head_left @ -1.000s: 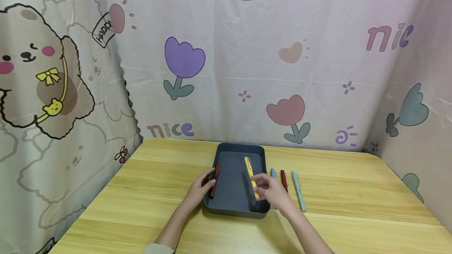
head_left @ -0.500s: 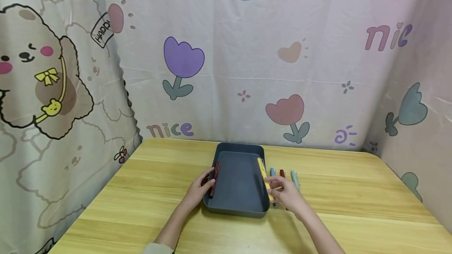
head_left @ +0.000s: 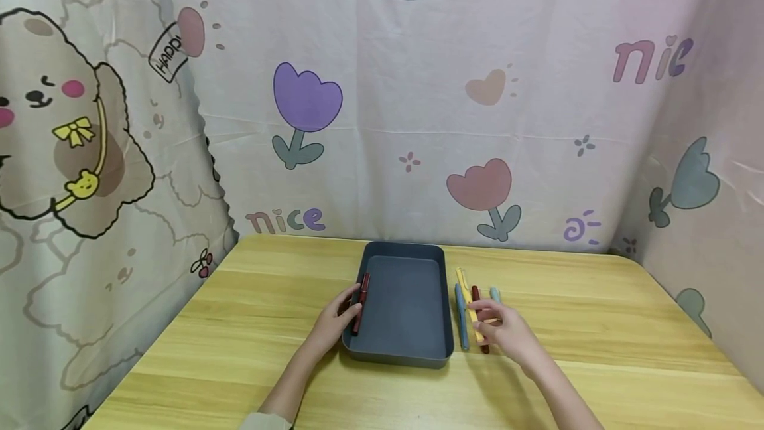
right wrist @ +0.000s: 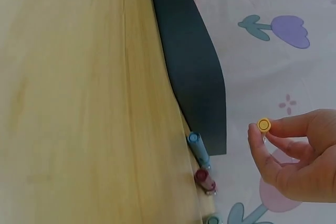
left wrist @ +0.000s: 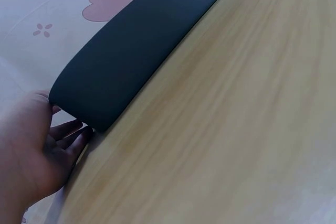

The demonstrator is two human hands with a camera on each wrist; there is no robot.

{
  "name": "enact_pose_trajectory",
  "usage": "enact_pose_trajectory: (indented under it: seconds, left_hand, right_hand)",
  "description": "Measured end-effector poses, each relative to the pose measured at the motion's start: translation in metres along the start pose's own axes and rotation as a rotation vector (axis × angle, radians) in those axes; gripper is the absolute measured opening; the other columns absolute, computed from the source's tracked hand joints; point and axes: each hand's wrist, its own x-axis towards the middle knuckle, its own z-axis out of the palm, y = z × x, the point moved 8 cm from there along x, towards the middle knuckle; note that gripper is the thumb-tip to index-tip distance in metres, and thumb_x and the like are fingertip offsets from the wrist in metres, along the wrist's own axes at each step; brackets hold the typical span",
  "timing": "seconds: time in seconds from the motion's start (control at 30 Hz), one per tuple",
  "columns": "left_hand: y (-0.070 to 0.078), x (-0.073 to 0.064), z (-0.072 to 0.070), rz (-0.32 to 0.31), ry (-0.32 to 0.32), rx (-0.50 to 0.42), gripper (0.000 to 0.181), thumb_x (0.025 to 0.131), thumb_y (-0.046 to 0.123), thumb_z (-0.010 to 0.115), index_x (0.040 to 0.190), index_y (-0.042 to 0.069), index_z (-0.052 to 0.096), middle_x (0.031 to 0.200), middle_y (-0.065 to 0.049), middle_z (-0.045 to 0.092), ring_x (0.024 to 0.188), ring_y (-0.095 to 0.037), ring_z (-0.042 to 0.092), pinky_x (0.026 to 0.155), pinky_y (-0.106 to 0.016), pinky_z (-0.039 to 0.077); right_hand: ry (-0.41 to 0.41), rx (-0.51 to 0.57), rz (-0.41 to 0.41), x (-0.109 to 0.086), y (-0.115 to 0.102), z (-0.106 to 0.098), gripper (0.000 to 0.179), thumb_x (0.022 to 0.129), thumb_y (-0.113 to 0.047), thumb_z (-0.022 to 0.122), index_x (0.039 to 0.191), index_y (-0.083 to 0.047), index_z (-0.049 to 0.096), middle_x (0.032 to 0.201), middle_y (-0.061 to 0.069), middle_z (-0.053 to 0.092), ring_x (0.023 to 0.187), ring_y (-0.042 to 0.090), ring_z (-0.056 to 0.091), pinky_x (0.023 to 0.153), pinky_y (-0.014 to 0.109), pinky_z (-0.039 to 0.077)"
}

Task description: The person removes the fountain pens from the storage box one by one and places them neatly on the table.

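Note:
My right hand (head_left: 507, 332) pinches a yellow pen (head_left: 463, 284) between thumb and fingers, over the pens to the right of the dark grey tray (head_left: 408, 310). In the right wrist view the round end of the yellow pen (right wrist: 263, 125) faces the camera, raised above the table. Beneath it lie a blue pen (head_left: 461, 320), a dark red pen (head_left: 475, 292) and a light green pen (head_left: 495, 294), partly covered by the hand. My left hand (head_left: 331, 322) grips the tray's left wall, thumb over the rim. Inside, along that wall, rests another dark red pen (head_left: 361, 304).
The tray stands on a light wooden table (head_left: 251, 324), near its back edge. A printed cloth (head_left: 382, 85) hangs behind the table and down both sides.
My right hand has carried the yellow pen rightward, from over the tray's inside, across its right wall, to above the pens on the table. The left hand keeps its grip on the tray.

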Motion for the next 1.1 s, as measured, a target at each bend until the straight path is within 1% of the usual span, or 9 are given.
enact_pose_trajectory:
  seconds: [0.17,0.23,0.4,0.63,0.8,1.03,1.07,1.1]
  left_hand:
    - [0.019,-0.008,0.0,-0.004,-0.005,0.011,0.047,0.094,0.012,0.053,0.136,-0.004,0.041,0.135,-0.03,0.036,0.122,-0.043,0.036,0.095,-0.053,0.033]
    - [0.022,-0.009,0.0,-0.008,-0.004,0.013,0.046,0.094,0.012,0.053,0.136,-0.004,0.041,0.135,-0.029,0.036,0.123,-0.043,0.036,0.096,-0.052,0.033]
    - [0.025,-0.011,0.0,0.003,-0.001,0.001,0.045,0.095,0.011,0.052,0.136,-0.003,0.041,0.136,-0.028,0.035,0.124,-0.043,0.034,0.096,-0.053,0.032]
    - [0.026,-0.011,0.001,0.007,-0.005,-0.007,0.045,0.094,0.011,0.052,0.136,-0.003,0.041,0.137,-0.028,0.035,0.124,-0.042,0.033,0.096,-0.053,0.032]
    - [0.021,-0.008,0.0,0.001,-0.001,0.004,0.045,0.094,0.01,0.052,0.136,-0.004,0.041,0.136,-0.029,0.035,0.123,-0.043,0.035,0.095,-0.053,0.033]
    - [-0.009,0.004,0.0,0.001,0.004,0.005,0.046,0.095,0.014,0.053,0.138,0.003,0.041,0.139,-0.025,0.035,0.124,-0.039,0.036,0.096,-0.051,0.033]
    - [-0.011,0.004,0.0,0.0,0.003,0.003,0.046,0.095,0.014,0.053,0.138,0.003,0.041,0.139,-0.025,0.035,0.124,-0.039,0.035,0.096,-0.051,0.033]
    - [-0.008,0.004,0.0,-0.001,0.001,-0.001,0.046,0.095,0.013,0.052,0.138,0.002,0.041,0.139,-0.026,0.034,0.124,-0.039,0.035,0.096,-0.051,0.033]
  right_hand:
    - [0.012,-0.017,0.006,-0.003,0.004,-0.009,0.031,0.085,0.007,0.056,0.116,0.006,0.056,0.102,0.018,0.054,0.083,0.026,0.058,0.065,0.034,0.053]
    - [0.017,-0.021,0.008,-0.004,0.005,-0.013,0.032,0.085,0.007,0.056,0.116,0.006,0.056,0.102,0.018,0.054,0.083,0.026,0.058,0.065,0.035,0.053]
    - [0.022,-0.025,0.009,-0.006,0.009,-0.02,0.032,0.085,0.007,0.056,0.117,0.006,0.055,0.103,0.019,0.054,0.083,0.026,0.058,0.065,0.036,0.053]
    - [0.022,-0.032,0.007,-0.008,0.014,-0.029,0.034,0.086,0.004,0.057,0.12,0.008,0.053,0.107,0.021,0.053,0.087,0.031,0.058,0.067,0.036,0.053]
    - [0.026,-0.022,0.015,-0.009,0.018,-0.036,0.036,0.085,0.005,0.057,0.12,0.01,0.051,0.108,0.023,0.053,0.087,0.031,0.058,0.067,0.036,0.053]
    - [0.03,-0.036,0.008,-0.01,0.022,-0.045,0.037,0.085,0.004,0.058,0.12,0.011,0.05,0.108,0.024,0.052,0.087,0.031,0.058,0.067,0.036,0.053]
    - [0.031,-0.038,0.007,-0.01,0.022,-0.047,0.037,0.085,0.004,0.058,0.12,0.012,0.05,0.108,0.024,0.052,0.087,0.031,0.058,0.068,0.036,0.053]
    - [0.032,-0.039,0.008,-0.01,0.022,-0.048,0.037,0.085,0.004,0.058,0.12,0.012,0.05,0.107,0.024,0.053,0.087,0.03,0.058,0.068,0.036,0.053]
